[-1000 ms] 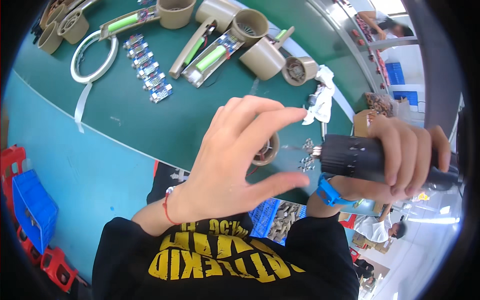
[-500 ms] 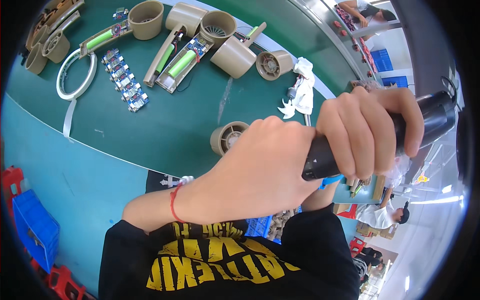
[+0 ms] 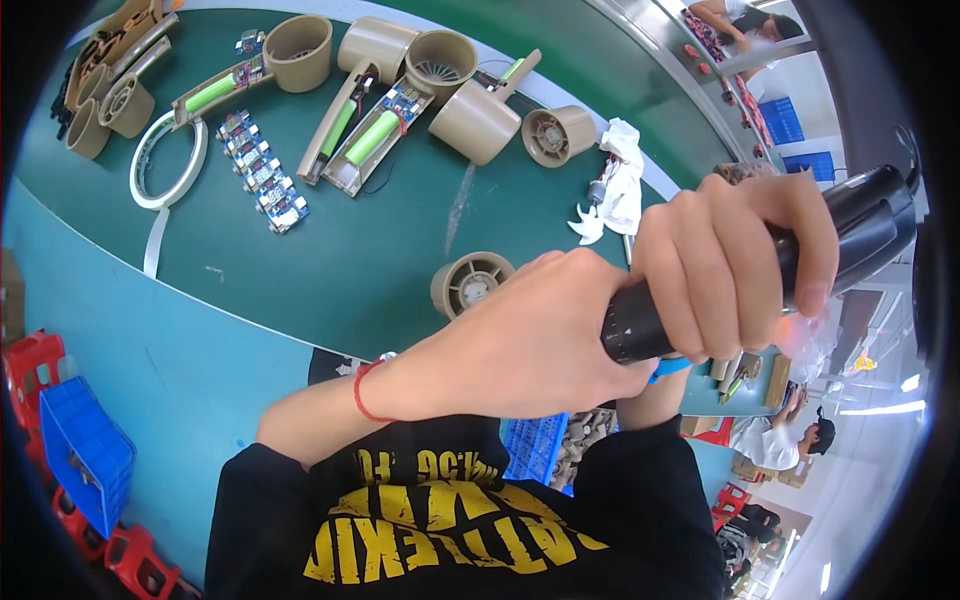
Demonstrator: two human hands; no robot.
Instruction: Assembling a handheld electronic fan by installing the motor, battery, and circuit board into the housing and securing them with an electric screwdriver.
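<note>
A black electric screwdriver (image 3: pixel 866 228) is held up at a slant over the right part of the bench. My right hand (image 3: pixel 730 265) wraps its fingers round the body. Its front end with the marked ring runs into my left hand (image 3: pixel 535 335), which closes about the nose; those fingertips and any bit are hidden. Just beyond my left hand, partly covered by it, a beige round fan housing (image 3: pixel 470 284) rests on the green bench. A white propeller with a small motor (image 3: pixel 590 215) lies by a crumpled white cloth (image 3: pixel 623 180), past my right hand.
Along the far side of the bench (image 3: pixel 370 255) lie beige cups (image 3: pixel 297 55), handle shells with green batteries (image 3: pixel 376 138), a strip of blue circuit boards (image 3: pixel 262 172) and a tape roll (image 3: pixel 140 185). Blue crates (image 3: pixel 88 455) and red stools (image 3: pixel 140 560) stand left. Other people are at the right.
The whole view has shifted slightly, so the bench things sit a little lower and further right. Both hands keep their hold on the screwdriver, the left wrist slightly higher.
</note>
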